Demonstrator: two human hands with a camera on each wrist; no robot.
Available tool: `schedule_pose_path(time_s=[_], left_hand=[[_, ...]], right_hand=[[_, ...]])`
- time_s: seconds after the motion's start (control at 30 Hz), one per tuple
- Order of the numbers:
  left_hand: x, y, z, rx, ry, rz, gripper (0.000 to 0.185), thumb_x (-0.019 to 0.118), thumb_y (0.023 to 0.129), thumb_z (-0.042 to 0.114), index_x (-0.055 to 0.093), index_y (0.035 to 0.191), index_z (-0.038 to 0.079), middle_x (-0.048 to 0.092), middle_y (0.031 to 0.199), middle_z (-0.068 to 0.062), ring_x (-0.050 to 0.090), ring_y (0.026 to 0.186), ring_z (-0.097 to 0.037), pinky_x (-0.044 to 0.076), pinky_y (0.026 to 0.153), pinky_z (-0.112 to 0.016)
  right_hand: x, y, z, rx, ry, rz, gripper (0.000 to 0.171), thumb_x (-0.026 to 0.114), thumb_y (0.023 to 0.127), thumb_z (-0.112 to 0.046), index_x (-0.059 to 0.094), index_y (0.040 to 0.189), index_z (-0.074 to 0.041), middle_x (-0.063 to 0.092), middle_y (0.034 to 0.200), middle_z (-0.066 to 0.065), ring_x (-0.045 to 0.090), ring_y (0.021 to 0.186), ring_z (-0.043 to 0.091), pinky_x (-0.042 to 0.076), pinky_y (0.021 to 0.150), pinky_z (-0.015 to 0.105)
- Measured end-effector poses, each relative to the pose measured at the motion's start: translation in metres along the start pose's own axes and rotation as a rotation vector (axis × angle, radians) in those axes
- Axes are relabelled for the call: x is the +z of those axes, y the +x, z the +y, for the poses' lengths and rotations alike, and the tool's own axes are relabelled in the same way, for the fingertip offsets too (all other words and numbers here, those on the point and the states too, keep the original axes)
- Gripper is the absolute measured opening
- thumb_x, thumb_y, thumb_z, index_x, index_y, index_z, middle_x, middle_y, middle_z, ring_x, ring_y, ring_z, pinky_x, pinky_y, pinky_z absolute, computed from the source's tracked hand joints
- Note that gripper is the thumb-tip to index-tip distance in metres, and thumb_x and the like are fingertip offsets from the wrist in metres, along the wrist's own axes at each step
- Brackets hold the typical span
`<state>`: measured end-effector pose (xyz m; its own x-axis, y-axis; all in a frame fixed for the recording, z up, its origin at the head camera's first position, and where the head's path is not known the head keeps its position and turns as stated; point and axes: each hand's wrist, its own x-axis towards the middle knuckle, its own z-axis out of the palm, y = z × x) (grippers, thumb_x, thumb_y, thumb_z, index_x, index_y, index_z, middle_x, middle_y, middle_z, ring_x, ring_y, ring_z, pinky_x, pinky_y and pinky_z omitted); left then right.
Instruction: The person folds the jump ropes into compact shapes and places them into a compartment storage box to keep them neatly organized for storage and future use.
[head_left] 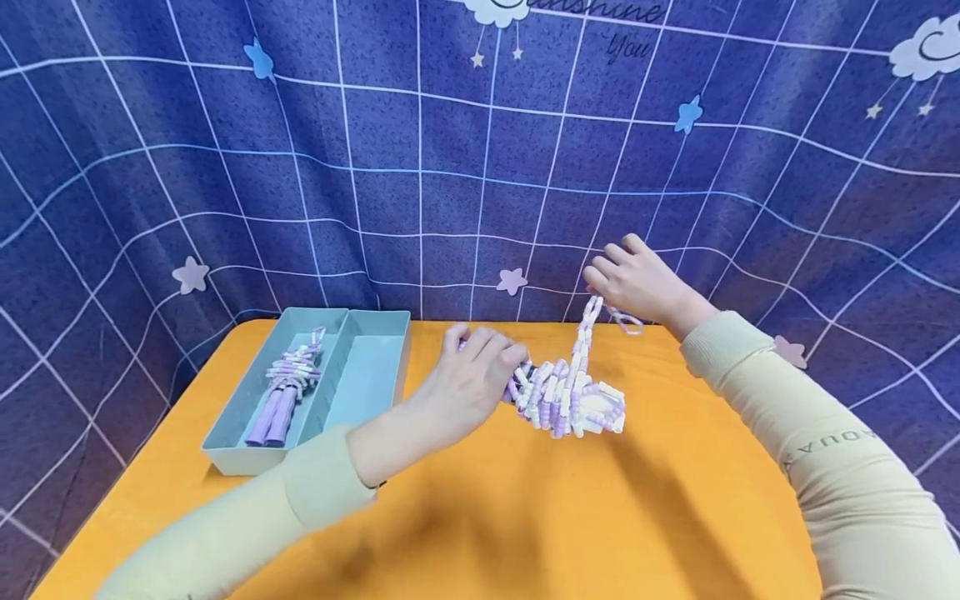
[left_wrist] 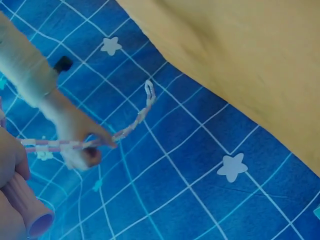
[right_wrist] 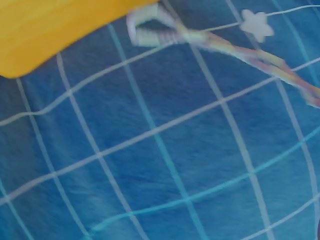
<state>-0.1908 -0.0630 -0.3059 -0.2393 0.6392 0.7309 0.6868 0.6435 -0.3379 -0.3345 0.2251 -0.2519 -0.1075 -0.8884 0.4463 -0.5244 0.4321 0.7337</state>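
Two hands work over an orange table (head_left: pixel 465 517) that stands against a blue grid-patterned cloth (head_left: pixel 225 167) with stars. We see the left hand (head_left: pixel 468 379) low over the middle of the table, its fingers curled around one end of a bunched beaded skipping rope (head_left: pixel 570 396) in white and lilac. In the left wrist view a ribbed lilac handle (left_wrist: pixel 30 210) sits in that palm, so we take the hand to be gripping the rope's handles along with the gathered beads, though the head view hides the grip itself behind the knuckles.

The right hand (head_left: pixel 637 279) is raised above the far edge of the table, well apart from the left. It pinches a doubled strand of the rope between thumb and fingers, and the strand runs down from it to the bundle. A short looped end pokes out past the pinch, showing as a small white loop in both wrist views. The bundle rests on the table just right of the left hand.

At the left of the table stands a pale blue tray (head_left: pixel 375 392) with two long compartments. A second beaded rope (head_left: pixel 288 379), folded up with its lilac handles pointing toward us, lies in the left compartment. Both arms wear cream sleeves (head_left: pixel 825 450).
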Motion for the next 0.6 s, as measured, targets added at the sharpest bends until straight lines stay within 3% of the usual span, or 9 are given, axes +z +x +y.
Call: schedule_pose_path(time_s=[0.27, 0.6], left_hand=[[-0.008, 0.002, -0.001, -0.02, 0.004, 0.051, 0.017, 0.037, 0.095, -0.001, 0.039, 0.109, 0.009, 0.052, 0.094, -0.004, 0.049, 0.087, -0.021, 0.035, 0.082, -0.045], [-0.006, 0.01, -0.015, -0.163, -0.01, 0.095, 0.027, 0.043, 0.086, -0.006, 0.041, 0.111, 0.003, 0.053, 0.093, -0.009, 0.048, 0.084, -0.025, 0.033, 0.076, -0.045]], right_hand=[[0.029, -0.033, -0.012, 0.091, 0.012, -0.031, 0.018, 0.041, 0.088, -0.016, 0.049, 0.077, -0.004, 0.05, 0.066, 0.006, 0.049, 0.065, 0.028, 0.035, 0.065, 0.042], [0.058, -0.054, -0.057, 0.113, 0.077, -0.11, 0.021, 0.04, 0.083, -0.02, 0.055, 0.078, -0.006, 0.054, 0.072, 0.008, 0.05, 0.073, 0.029, 0.034, 0.069, 0.043]])
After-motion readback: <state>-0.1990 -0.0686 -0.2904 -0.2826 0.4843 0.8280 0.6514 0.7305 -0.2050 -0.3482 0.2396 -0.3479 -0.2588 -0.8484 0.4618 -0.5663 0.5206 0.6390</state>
